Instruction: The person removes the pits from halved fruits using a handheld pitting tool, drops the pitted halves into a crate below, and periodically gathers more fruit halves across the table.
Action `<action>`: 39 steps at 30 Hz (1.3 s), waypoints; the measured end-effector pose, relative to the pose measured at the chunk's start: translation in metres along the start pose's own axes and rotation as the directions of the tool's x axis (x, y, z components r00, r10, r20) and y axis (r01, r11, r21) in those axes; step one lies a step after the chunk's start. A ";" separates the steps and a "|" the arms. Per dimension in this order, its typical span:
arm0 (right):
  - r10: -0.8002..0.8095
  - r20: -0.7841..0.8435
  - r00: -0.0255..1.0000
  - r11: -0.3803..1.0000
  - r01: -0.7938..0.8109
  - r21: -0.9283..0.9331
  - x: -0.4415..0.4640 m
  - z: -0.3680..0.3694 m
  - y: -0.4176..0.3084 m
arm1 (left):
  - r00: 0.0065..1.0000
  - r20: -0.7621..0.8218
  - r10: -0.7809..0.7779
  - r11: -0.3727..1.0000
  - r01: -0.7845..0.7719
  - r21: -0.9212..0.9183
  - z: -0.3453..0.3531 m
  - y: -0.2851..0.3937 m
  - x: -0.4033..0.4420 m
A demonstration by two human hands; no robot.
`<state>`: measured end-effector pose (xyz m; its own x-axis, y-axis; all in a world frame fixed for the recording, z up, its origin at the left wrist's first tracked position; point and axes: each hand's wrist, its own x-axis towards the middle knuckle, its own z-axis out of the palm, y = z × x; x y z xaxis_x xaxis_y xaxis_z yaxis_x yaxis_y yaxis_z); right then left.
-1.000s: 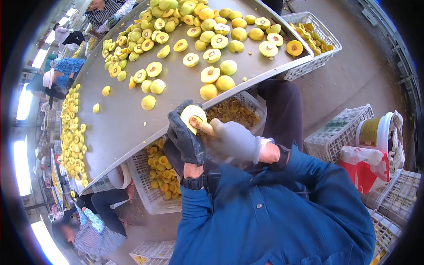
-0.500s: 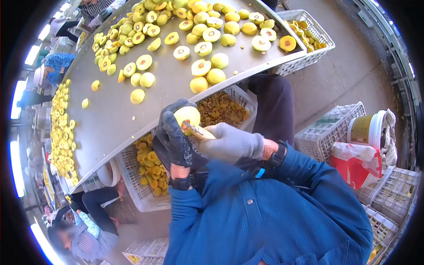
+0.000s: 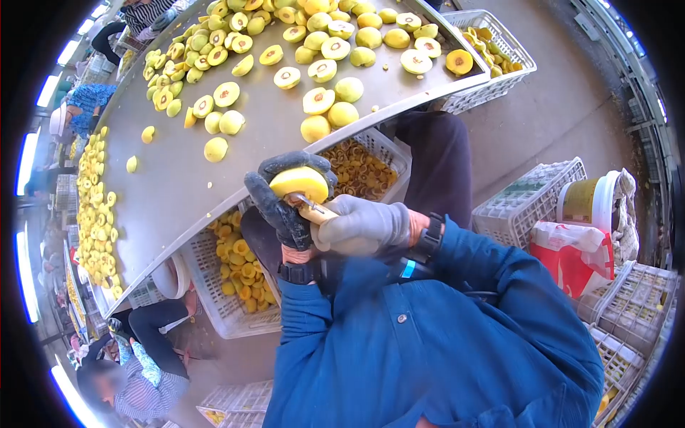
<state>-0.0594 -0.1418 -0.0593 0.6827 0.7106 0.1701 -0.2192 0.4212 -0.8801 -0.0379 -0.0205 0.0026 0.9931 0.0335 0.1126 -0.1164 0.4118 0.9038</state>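
Observation:
In a dark, stained glove, my left hand (image 3: 274, 203) is closed round a yellow peach half (image 3: 301, 182), fingers curled over its far side. A pitting knife (image 3: 317, 213) with a pale wooden handle and a small metal blade is gripped in my right hand (image 3: 367, 222), gloved in grey. Its blade meets the lower cut side of the fruit, where a bit of brownish pit area shows. Both hands are above my lap, just off the near edge of the metal table (image 3: 178, 207). Halved peaches (image 3: 285, 78) lie cut side up and down on that table.
Below the table edge stand a crate of pit scraps (image 3: 357, 167) and a crate of yellow halves (image 3: 242, 271). Another fruit crate (image 3: 492, 57) is at the table's right end. Crates, a white bucket (image 3: 589, 203) and a red bag (image 3: 571, 257) stand right. Co-workers (image 3: 146, 371) sit left.
My left hand has turned the peach half so its rounded side now faces up more and the cut face tips down. The knife blade stays at the fruit. The view has shifted slightly.

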 end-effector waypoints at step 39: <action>-0.308 -0.719 0.623 0.625 -0.437 -0.646 -0.019 -0.102 -0.032 | 0.956 0.171 -0.239 0.733 0.061 0.677 -0.039 -0.088 0.171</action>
<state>0.0055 -0.2261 -0.0799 0.9941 -0.0918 0.0579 0.0151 -0.4116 -0.9113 0.1432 -0.0153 -0.0737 0.9743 -0.2223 -0.0372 -0.0352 -0.3130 0.9491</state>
